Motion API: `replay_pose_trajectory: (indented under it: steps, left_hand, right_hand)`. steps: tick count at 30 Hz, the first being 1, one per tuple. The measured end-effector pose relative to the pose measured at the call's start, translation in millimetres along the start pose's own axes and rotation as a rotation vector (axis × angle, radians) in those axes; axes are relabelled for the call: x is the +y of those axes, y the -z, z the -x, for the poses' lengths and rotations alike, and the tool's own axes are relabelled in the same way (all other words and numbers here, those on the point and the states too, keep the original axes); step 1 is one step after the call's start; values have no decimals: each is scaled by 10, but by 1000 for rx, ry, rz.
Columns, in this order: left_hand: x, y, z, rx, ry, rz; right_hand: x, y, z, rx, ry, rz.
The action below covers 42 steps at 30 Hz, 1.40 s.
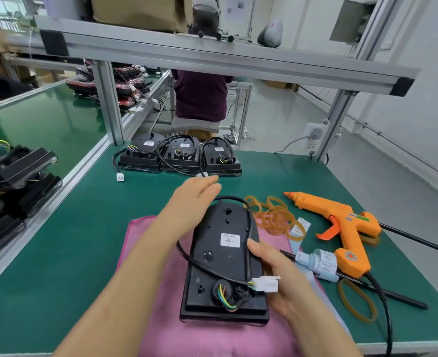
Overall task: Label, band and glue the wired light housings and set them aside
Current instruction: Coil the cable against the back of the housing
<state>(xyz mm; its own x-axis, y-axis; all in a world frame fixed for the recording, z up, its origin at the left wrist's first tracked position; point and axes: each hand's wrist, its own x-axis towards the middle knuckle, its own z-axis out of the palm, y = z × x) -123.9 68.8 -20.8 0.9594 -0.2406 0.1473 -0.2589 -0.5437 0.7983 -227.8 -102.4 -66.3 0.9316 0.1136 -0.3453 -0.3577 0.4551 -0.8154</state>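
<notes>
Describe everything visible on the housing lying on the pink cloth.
Black plastic housing, rounded far end, rectangular near base, lies label-up on the pink cloth. White printed label mid-face; text unreadable. Black cable loops round it, ending in a white connector; coloured wires enter a round port near the base. The right hand grips its right edge, thumb on top; left hand, blurred, open at the far end.

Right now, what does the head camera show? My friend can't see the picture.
A person's right hand holds a black light housing on a pink cloth, the left hand open at its far end. An orange glue gun and rubber bands lie to its right on the green table; three more housings stand in a row behind.
</notes>
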Motion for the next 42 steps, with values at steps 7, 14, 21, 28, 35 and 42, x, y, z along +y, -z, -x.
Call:
replay_pose_trajectory:
  steps: [7, 14, 21, 28, 35, 42]
  left_hand:
    - [42, 30, -309, -328, 112, 4]
    - [135, 160, -407, -299, 78, -209]
    - [144, 194, -457, -219, 53, -347]
    - [135, 223, -542, -118, 111, -299]
    - [-105, 521, -558, -273, 386, 156]
    - [-74, 743, -511, -343, 590, 864]
  right_hand:
    - [46, -43, 20, 25, -76, -72]
    - [-45, -22, -48, 139, -68, -9]
    - [5, -25, -77, 27, -41, -55]
    - [-187, -83, -270, 37, -7, 7]
    - [-476, -94, -505, 103, 19, 49]
    - [-506, -5, -596, 147, 74, 154]
